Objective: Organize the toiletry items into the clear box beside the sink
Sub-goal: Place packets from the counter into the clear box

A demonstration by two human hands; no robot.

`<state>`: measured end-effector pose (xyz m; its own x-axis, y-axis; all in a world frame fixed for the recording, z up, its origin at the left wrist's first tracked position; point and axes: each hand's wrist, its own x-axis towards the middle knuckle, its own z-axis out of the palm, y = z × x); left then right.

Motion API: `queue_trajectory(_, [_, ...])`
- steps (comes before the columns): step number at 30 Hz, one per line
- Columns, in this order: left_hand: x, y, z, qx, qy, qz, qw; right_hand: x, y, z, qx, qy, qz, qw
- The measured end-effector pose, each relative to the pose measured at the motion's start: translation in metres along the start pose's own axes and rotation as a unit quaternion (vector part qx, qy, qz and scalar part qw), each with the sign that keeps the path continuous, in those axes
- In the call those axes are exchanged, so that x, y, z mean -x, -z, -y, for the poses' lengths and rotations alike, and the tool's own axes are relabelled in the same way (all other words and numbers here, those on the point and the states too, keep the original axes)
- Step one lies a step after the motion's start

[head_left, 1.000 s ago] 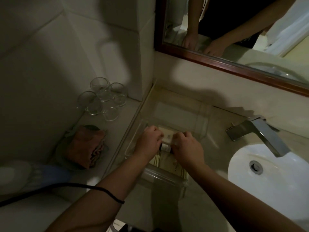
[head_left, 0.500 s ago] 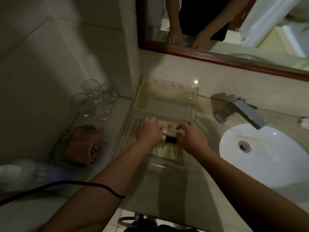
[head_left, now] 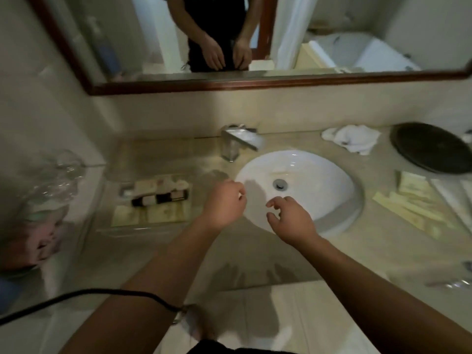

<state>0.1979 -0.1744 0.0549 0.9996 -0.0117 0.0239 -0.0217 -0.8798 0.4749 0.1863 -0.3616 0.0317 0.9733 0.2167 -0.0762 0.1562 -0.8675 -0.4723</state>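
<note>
The clear box (head_left: 153,154) sits on the counter left of the white sink (head_left: 301,185). Inside its near half lie small dark bottles (head_left: 159,199) with pale labels, pale packets (head_left: 150,214) in front of them and small pale boxes behind. More flat pale packets (head_left: 413,200) lie on the counter right of the sink. My left hand (head_left: 224,203) hovers at the sink's left rim with fingers loosely curled and nothing in it. Over the sink's near rim my right hand (head_left: 291,218) holds nothing, its fingers spread.
A chrome tap (head_left: 237,143) stands behind the sink. A crumpled white cloth (head_left: 351,137) and a dark round tray (head_left: 431,146) lie at the back right. Blurred glasses (head_left: 58,172) stand on the left ledge. A framed mirror (head_left: 255,83) hangs above.
Both hands have left the clear box and moved right to the sink. The view has swung right, bringing the packets, cloth and dark tray into sight. The bottles stay in the box.
</note>
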Motion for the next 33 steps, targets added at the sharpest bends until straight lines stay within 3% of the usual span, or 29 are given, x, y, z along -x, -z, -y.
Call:
queue_trajectory(8, [0.001, -0.098, -0.179, 0.032, -0.108, 0.105, 0.988, 0.085, 0.092, -0.163, -0.003, -0.123, -0.06, 0.991])
queue_trajectory(15, [-0.044, -0.16, -0.275, 0.041, -0.174, 0.162, 0.971, 0.092, 0.141, -0.26, -0.002, -0.193, -0.088, 0.977])
queue_trajectory(23, [-0.115, -0.227, -0.348, 0.048, -0.176, 0.222, 0.958, 0.057, 0.19, -0.346, 0.015, -0.256, -0.077, 0.963])
queue_trajectory(33, [-0.157, -0.268, -0.37, 0.064, -0.147, 0.234, 0.959, 0.02, 0.204, -0.403, -0.024, -0.286, -0.052, 0.957])
